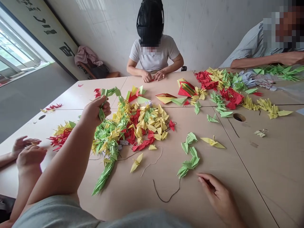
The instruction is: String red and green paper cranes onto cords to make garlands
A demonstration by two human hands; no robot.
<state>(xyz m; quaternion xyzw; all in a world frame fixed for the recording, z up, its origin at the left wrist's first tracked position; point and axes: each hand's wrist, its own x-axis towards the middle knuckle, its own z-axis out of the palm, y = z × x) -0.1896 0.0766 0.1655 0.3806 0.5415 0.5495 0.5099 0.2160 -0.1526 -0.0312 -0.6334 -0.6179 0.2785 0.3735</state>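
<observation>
My left hand (98, 109) reaches out over the table, its fingers wrapped round a string of green paper cranes (110, 92). Beneath and beside it lies a heap of strung yellow, green and red paper cranes (142, 122). My right hand (219, 196) rests low on the right, thumb and forefinger tips close together; whatever may be between them is too small to make out. Just beyond those fingertips lies a short string of green cranes (190, 158), with a dark thread (167, 201) trailing from it. Single yellow cranes (136, 163) lie loose nearby.
Folded paper stacks (187, 88) and more strung cranes (232, 98) cover the far right. One person (154, 57) sits opposite, another (251, 47) at the right. Someone else's hands (30, 152) work at the left edge. The table has a round hole (239, 117).
</observation>
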